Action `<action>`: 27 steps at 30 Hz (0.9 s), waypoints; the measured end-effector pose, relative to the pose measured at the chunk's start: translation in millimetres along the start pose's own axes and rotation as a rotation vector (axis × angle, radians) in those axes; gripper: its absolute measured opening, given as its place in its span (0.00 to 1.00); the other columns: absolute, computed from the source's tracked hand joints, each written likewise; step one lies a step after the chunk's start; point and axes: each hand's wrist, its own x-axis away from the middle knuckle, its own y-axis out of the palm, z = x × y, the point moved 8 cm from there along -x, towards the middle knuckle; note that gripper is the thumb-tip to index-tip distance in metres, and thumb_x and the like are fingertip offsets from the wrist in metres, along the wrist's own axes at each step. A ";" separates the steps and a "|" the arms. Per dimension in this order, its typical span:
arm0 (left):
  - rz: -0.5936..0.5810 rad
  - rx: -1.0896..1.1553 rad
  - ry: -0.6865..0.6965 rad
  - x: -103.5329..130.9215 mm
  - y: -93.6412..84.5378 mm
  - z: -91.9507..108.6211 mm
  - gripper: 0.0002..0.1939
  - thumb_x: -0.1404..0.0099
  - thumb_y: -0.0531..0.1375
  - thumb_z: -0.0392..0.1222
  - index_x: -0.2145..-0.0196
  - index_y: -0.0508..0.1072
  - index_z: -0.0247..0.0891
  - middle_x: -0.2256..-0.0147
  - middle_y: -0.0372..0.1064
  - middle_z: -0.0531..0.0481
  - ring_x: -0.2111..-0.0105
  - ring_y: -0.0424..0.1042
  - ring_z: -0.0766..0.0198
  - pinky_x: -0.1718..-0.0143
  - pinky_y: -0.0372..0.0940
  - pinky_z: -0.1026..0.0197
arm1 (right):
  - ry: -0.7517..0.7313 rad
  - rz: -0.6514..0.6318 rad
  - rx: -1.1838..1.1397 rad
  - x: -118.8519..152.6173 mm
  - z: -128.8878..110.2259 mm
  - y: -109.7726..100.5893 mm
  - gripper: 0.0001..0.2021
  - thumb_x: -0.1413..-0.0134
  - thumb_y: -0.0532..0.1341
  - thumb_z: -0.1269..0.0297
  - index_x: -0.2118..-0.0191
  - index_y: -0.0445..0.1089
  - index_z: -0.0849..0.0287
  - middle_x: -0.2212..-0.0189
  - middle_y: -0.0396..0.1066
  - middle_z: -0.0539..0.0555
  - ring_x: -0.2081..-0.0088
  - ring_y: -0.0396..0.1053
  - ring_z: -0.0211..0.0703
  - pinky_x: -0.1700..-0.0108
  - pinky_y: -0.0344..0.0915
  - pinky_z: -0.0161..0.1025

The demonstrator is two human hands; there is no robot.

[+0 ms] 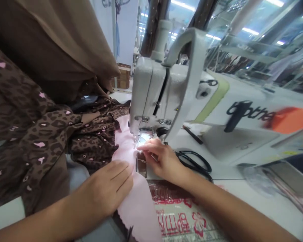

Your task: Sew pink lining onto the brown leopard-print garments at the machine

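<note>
A long strip of pink fabric [138,201] with a wavy edge runs under the needle area of a white sewing machine [151,90]. My left hand [108,188] lies over the strip's left side, its fingers curled and closed on the cloth. Close to the lit presser foot, my right hand [161,158] pinches at the strip's right edge, index finger pointing toward the needle. The fingertips there are partly lost in the lamp's glare. Brown leopard-print fabric [91,141] with pink spots is bunched behind and left of the strip.
Black-handled scissors [195,161] lie beside the machine's base, right of my right hand. Plastic with red printing [176,215] covers the near table. Plain brown cloth [73,43] hangs at upper left. An orange piece [293,119] sits on the machine arm.
</note>
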 end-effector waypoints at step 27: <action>-0.051 0.329 -0.380 10.6 25.5 -46.7 0.04 0.37 0.57 0.30 0.64 0.68 0.35 0.63 0.66 0.48 0.60 0.64 0.60 0.57 0.62 0.58 | -0.174 -0.209 0.075 -3.4 -42.8 16.0 0.16 0.53 0.56 0.75 0.56 0.68 0.59 0.57 0.67 0.57 0.54 0.63 0.49 0.50 0.63 0.48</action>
